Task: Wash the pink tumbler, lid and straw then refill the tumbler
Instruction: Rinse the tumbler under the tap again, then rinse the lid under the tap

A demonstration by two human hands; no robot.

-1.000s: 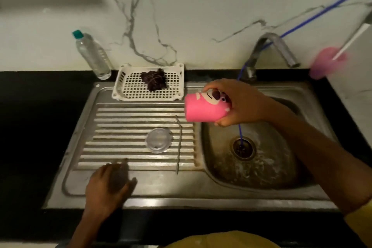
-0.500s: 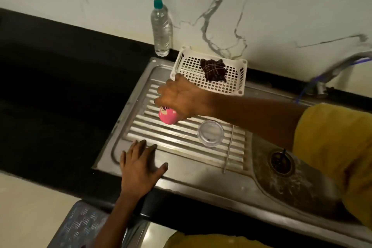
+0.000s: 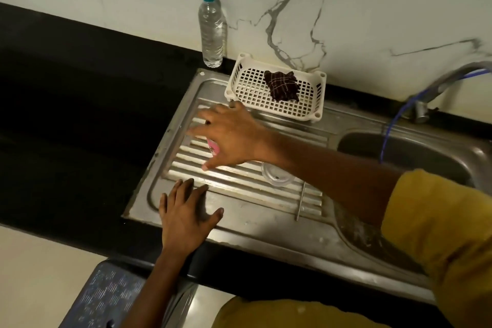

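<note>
The pink tumbler (image 3: pixel 213 147) stands on the ribbed steel drainboard (image 3: pixel 239 189), and only a sliver of it shows under my right hand (image 3: pixel 231 138). That hand hovers over it with fingers spread apart. Just right of the tumbler lies the clear lid (image 3: pixel 277 176), partly covered by my forearm. The thin metal straw (image 3: pixel 300 201) lies along the ribs' right end. My left hand (image 3: pixel 186 217) rests flat, fingers apart, on the sink's front edge.
A clear water bottle (image 3: pixel 211 26) with a green cap stands against the wall. A white plastic basket (image 3: pixel 319 100) holding a dark cloth (image 3: pixel 281 86) sits behind the drainboard. The sink basin (image 3: pixel 415 153), tap (image 3: pixel 442 82) and blue hose (image 3: pixel 391 128) are at right. A patterned stool (image 3: pixel 103 298) is below.
My right hand carried the tumbler from over the basin to the drainboard's left part, and its fingers have now spread off it. The view swung left. My left hand stayed put.
</note>
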